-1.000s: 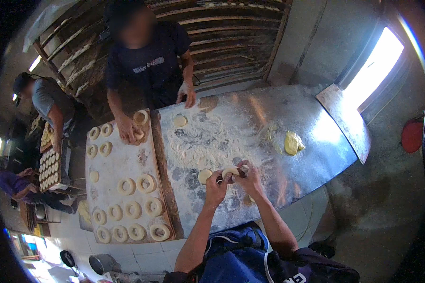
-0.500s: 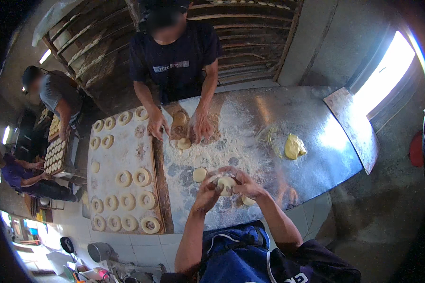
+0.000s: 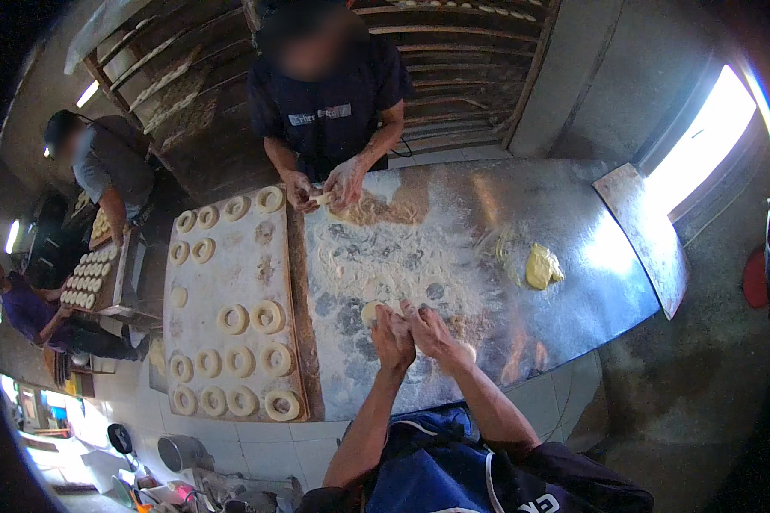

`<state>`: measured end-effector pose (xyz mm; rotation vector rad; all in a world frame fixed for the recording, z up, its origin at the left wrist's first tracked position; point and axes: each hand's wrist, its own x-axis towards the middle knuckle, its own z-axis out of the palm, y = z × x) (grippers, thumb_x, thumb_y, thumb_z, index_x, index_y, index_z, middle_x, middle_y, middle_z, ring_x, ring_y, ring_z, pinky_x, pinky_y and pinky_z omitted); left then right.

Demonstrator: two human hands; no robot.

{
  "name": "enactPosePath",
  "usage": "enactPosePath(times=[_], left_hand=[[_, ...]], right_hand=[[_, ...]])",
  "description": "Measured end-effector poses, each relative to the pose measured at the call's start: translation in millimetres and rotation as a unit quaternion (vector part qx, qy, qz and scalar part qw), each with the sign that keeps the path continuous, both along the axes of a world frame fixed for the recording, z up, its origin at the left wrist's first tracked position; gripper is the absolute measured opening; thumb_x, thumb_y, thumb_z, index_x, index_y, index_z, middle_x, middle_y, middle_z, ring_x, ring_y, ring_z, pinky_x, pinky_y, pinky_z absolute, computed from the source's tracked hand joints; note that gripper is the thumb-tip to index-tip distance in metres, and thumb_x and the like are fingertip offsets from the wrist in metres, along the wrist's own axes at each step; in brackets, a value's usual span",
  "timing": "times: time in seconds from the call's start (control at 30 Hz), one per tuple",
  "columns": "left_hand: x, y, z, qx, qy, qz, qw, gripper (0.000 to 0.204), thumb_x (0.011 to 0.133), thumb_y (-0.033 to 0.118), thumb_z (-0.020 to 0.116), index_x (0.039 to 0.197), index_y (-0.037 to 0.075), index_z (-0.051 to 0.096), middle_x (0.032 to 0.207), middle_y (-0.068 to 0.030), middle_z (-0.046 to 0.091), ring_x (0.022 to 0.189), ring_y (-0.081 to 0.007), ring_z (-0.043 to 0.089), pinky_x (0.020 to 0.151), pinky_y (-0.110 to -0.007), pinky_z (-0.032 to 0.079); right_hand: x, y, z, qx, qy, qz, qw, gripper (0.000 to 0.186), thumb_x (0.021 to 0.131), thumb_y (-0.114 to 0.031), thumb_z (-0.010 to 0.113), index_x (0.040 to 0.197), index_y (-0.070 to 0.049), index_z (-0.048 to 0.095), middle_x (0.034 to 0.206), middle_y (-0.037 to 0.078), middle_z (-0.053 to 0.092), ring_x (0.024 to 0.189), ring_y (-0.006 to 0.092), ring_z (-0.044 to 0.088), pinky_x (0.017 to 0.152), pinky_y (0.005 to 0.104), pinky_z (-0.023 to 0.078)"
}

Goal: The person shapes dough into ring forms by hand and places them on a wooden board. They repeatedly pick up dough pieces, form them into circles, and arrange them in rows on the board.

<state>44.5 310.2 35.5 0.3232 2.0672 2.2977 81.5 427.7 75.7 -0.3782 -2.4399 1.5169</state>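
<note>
On the floured steel table [image 3: 624,274], my left hand [image 3: 393,338] and my right hand [image 3: 430,333] meet with fingers bent around a pale piece of dough [image 3: 402,318], largely hidden by them. A dough disc [image 3: 370,313] lies at the left fingertips, partly covered. Another pale piece [image 3: 468,350] sits just right of my right hand. To the left, a floured wooden board [image 3: 231,282] carries several dough rings [image 3: 267,317] and a small disc [image 3: 179,297]. A yellow lump [image 3: 541,266] rests on bare steel toward the right.
A co-worker [image 3: 321,120] across the table handles dough with both hands. Two other people [image 3: 111,167] stand at trays [image 3: 88,278] on the left. Wooden racks [image 3: 453,68] line the back. A flat panel [image 3: 637,231] borders the table's right end. Metal pots [image 3: 180,453] stand lower left.
My hands have drawn closer, covering the dough they held in plainer view. The co-worker's hands moved from the board onto the steel, then up to the back edge, lifting a piece of dough.
</note>
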Motion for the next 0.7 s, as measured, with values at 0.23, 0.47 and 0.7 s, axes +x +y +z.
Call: enactPosePath(times=[0.23,0.47,0.7], left_hand=[[-22,-16,0,-0.153,0.069,0.054,0.984,0.03,0.099,0.034,0.041,0.08,0.014,0.053,0.076,0.001,0.054,0.068,-0.0125,0.055,0.06,-0.03,0.045],[-34,-63,11,0.164,-0.211,-0.01,0.963,0.033,0.097,0.032,0.045,0.075,0.008,0.05,0.069,0.0007,0.048,0.06,-0.0144,0.049,0.056,-0.034,0.042],[-48,-115,24,0.221,-0.245,-0.042,0.943,0.039,0.097,0.038,0.041,0.072,0.009,0.044,0.067,-0.0019,0.045,0.062,-0.0131,0.043,0.057,-0.031,0.036]], right_hand=[[-13,-41,12,-0.112,-0.098,-0.029,0.988,0.054,0.098,-0.048,0.041,0.084,0.001,0.059,0.063,0.01,0.055,0.058,0.0207,0.047,0.058,0.04,0.041],[-20,-77,10,-0.184,-0.094,-0.037,0.978,0.053,0.098,-0.045,0.043,0.088,0.003,0.063,0.072,0.011,0.062,0.071,0.0264,0.06,0.068,0.0403,0.046],[-33,-113,-20,-0.265,-0.032,-0.049,0.963,0.049,0.097,-0.047,0.045,0.096,0.0,0.06,0.085,0.012,0.059,0.083,0.0206,0.055,0.071,0.0388,0.044]])
